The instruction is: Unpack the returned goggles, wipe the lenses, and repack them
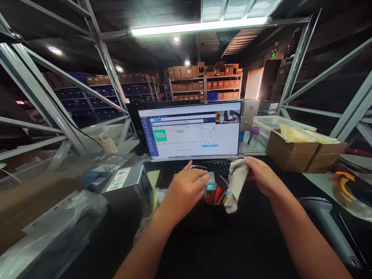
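My left hand (187, 190) is curled over a small glossy box-like thing (211, 185), teal and clear on top, with red and brown stripes on its front. The fingers are closed at its left edge and hide part of it. A pale curved strip (198, 167) shows just behind these fingers. My right hand (260, 174) pinches the top corner of a whitish cloth (236, 184), which hangs down beside the glossy thing's right side. Behind both hands lies a black keyboard (167, 173), partly covered by them.
A lit monitor (188, 135) stands behind the keyboard. To the left are a grey box with a label (128, 193) and clear plastic wrapping (64, 221). On the right sit open cardboard boxes (290, 155), a barcode scanner (328, 228) and a tape roll (345, 188).
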Tool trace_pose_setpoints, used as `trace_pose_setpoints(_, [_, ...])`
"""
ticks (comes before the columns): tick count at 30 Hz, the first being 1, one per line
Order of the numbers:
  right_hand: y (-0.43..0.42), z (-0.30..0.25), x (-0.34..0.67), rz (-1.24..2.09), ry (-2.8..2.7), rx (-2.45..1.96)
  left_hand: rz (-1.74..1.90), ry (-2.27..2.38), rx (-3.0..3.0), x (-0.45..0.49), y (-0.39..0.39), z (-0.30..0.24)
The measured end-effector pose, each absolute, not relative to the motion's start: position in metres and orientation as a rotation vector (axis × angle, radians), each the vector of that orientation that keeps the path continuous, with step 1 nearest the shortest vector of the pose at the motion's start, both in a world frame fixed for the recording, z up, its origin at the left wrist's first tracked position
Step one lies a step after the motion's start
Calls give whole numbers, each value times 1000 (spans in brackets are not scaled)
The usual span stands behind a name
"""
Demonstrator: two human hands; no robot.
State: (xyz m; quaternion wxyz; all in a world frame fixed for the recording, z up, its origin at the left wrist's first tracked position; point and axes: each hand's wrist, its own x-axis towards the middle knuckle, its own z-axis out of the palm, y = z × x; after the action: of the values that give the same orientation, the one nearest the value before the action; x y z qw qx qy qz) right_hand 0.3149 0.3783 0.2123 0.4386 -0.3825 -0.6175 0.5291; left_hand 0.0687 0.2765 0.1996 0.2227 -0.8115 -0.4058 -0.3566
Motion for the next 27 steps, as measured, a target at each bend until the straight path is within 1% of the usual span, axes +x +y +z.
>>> trace_pose_setpoints(6, [357, 218, 319, 1648, -1410, -695, -928, -1149, -2216, 68, 276, 200])
trace_pose_setpoints(8, [360, 218, 321, 1748, -1349, -688, -917, -1155, -2220, 67, 275, 201])
trace_pose_setpoints(10, [367, 218, 323, 1771, -1224, -715, -925, -1157, -2219, 66, 274, 201])
trace_pose_setpoints(13, [372, 214, 321, 1588, -1121, -709, -928, -1166, -2206, 66, 275, 200])
trace_pose_setpoints(15, [363, 212, 315, 1416, -1267, -675, -926, -1169, -2193, 67, 276, 200])
trace_pose_setpoints(19, [326, 214, 302, 1159, -2167, -546, -926, -1179, -2189, 69, 277, 200])
trace_pose_setpoints(21, [316, 219, 301, 1049, -2436, -476, -935, -1190, -2212, 69, 276, 201])
trace_pose_setpoints(23, [316, 222, 304, 1054, -2428, -501, -950, -1186, -2233, 71, 274, 201])
trace_pose_setpoints(26, [324, 218, 304, 1183, -2314, -622, -940, -1149, -2245, 76, 272, 201])
trace_pose_setpoints(27, [325, 213, 302, 1146, -2318, -652, -933, -1130, -2246, 78, 271, 201])
